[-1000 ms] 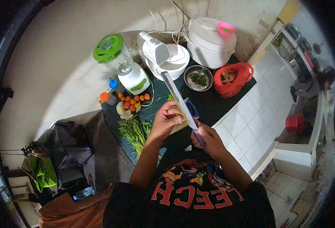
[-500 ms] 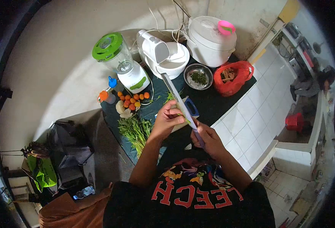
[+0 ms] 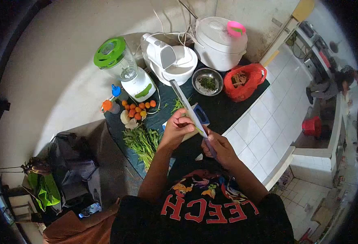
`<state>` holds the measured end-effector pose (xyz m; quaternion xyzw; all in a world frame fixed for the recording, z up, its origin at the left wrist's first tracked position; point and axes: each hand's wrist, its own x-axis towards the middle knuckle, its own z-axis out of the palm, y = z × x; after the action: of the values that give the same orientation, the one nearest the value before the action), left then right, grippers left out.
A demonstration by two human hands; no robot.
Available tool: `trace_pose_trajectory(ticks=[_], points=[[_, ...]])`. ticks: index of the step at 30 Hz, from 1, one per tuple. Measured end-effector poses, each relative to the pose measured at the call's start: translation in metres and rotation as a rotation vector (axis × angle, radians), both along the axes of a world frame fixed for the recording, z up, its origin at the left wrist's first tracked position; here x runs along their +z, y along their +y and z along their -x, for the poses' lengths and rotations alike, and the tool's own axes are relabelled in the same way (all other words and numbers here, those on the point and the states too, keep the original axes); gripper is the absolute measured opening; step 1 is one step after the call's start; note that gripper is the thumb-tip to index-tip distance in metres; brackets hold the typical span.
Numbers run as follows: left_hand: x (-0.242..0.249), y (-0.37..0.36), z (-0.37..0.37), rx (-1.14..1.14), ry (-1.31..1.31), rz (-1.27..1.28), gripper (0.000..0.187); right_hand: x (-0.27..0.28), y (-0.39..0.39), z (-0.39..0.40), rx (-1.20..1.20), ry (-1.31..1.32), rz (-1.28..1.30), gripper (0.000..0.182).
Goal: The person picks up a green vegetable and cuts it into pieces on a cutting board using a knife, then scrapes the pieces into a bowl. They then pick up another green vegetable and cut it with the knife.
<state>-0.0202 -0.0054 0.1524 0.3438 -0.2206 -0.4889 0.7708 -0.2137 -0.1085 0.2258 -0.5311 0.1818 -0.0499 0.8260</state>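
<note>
My right hand is wrapped round the pale purple handle of a knife, whose long blade slants up and away to the left. Close against the blade, my left hand is closed in a pinch. A thin green stem shows at its fingertips, beside the knife. Below the hands lies a light chopping board with a blue handle, partly hidden by them. Cut greens lie at its far side. A bunch of leafy greens rests left of my left forearm.
Tomatoes lie by the blender. Behind stand a white stand mixer and a large white pot. A metal bowl with chopped greens sits beside a red plastic bag. Another person is at far right.
The whole view has shifted slightly, so the table items appear a little further left. Both hands keep nearly the same pose on the knife and stem.
</note>
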Motion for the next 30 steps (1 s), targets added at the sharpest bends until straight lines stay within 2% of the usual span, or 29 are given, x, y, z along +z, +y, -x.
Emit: trace_pose_trajectory(ticks=[7, 10, 12, 16, 18, 21, 25, 27, 30], points=[[-0.011, -0.002, -0.001, 0.006, 0.045, 0.022, 0.065, 0.000, 0.000, 0.001, -0.037, 0.052, -0.042, 0.059], [-0.007, -0.002, 0.001, -0.010, -0.015, -0.028, 0.059, -0.005, 0.001, 0.003, -0.015, 0.052, -0.047, 0.063], [-0.003, -0.004, 0.003, -0.091, 0.028, 0.039, 0.053, -0.003, 0.003, 0.002, 0.005, 0.033, 0.006, 0.064], [-0.008, -0.002, 0.006, -0.063, -0.025, 0.020, 0.062, -0.004, 0.006, 0.003, -0.012, 0.031, -0.008, 0.058], [-0.009, 0.000, 0.006, -0.030, -0.038, -0.014, 0.064, -0.006, 0.006, 0.003, 0.003, 0.041, -0.013, 0.065], [-0.006, 0.000, 0.009, -0.026, 0.006, 0.002, 0.063, -0.006, 0.007, 0.005, 0.004, 0.050, -0.039, 0.065], [-0.027, -0.001, 0.006, -0.064, 0.020, -0.011, 0.061, -0.007, 0.006, 0.007, -0.014, 0.055, -0.053, 0.065], [-0.029, -0.001, 0.008, -0.042, 0.008, -0.035, 0.062, -0.004, 0.007, 0.007, -0.018, 0.056, -0.038, 0.057], [-0.028, -0.002, 0.007, -0.045, 0.032, -0.002, 0.057, -0.007, 0.010, 0.007, -0.023, 0.053, -0.067, 0.057]])
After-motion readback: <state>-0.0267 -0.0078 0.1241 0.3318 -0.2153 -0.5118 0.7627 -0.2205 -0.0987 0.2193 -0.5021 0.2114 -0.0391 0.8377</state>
